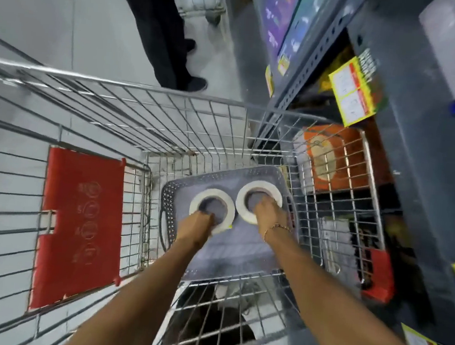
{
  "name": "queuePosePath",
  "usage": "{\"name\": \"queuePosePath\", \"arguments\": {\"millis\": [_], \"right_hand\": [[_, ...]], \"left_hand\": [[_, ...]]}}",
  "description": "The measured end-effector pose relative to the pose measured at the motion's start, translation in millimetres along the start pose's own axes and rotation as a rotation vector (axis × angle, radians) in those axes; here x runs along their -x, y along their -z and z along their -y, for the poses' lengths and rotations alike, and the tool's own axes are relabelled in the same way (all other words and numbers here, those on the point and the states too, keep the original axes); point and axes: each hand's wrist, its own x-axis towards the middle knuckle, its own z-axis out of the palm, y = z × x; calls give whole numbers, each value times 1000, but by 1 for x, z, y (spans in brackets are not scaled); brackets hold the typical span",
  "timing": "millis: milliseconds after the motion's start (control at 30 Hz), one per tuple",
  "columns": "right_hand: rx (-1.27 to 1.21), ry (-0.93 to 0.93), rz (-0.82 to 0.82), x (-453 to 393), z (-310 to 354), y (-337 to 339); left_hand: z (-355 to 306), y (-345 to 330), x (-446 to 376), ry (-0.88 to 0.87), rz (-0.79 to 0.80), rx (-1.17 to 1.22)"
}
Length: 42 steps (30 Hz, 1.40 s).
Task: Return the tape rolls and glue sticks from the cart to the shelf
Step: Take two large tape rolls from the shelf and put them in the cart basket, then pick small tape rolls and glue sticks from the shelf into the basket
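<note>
Two white tape rolls lie flat in a grey perforated basket (168,194) at the bottom of a wire shopping cart (145,92). My left hand (196,225) grips the near edge of the left tape roll (210,195), fingers hooked into its core. My right hand (268,213) grips the near edge of the right tape roll (258,187) the same way. A thin bracelet circles my right wrist. A small yellow item peeks out between the rolls. No glue sticks can be made out.
A dark grey metal shelf (316,50) runs along the cart's right side, with yellow price tags (350,92) and boxed goods. The cart's red flap (79,227) hangs at the left. A person's dark legs (164,41) stand beyond the cart on the grey floor.
</note>
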Motion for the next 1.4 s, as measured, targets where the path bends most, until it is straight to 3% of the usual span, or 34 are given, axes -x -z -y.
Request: {"name": "queuePosePath", "arguments": {"millis": [233,433,733,867,1000,1167,1267,1400], "right_hand": [[120,78,-111,-26,-4,-19],[124,129,-167,-29,-6,-28],[158,170,-153,-6,-5,-5],[47,122,-245,36,-12,36],[-180,75,-450,106,-30,73],[-455,-7,-880,202,-69,105],[-552,-116,-1029,247,-116,122],[-520,-299,-1018,281,-191,146]], "left_hand": [[11,-9,-32,-58,-117,33],[22,-18,-39,-151,-146,-82],[4,-3,-24,-255,-172,-69],[-48,37,1,-399,-290,24],[-123,91,42,-617,-443,176],[-204,136,99,-900,-583,236],[-247,149,116,-1023,-557,209],[-316,157,116,-1057,-421,33]]}}
